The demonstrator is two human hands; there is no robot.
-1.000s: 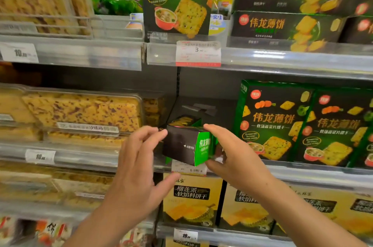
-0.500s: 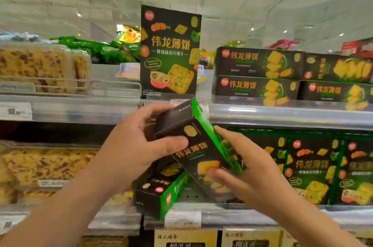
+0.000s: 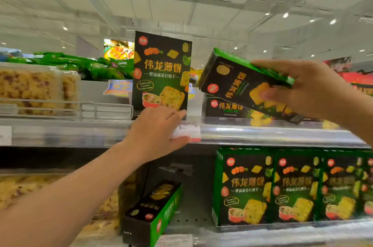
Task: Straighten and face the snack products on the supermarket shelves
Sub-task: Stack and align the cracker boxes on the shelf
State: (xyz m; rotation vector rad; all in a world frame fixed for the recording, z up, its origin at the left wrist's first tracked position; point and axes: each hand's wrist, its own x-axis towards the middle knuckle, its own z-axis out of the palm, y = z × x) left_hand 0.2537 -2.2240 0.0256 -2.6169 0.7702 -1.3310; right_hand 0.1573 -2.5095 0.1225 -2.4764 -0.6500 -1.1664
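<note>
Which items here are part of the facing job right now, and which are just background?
In play:
- slim black-green cracker box, gripped tilted by the right hand
- upright cracker box on the upper shelf, left hand at its base
- cracker box lying flat on the lower shelf

Background:
- clear tubs of pastry
- green bags
- price tag

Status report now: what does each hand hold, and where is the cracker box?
Right hand grips cracker box, tilted, in air above top shelf. Left hand touches base of upright box. Nothing in the way.
</note>
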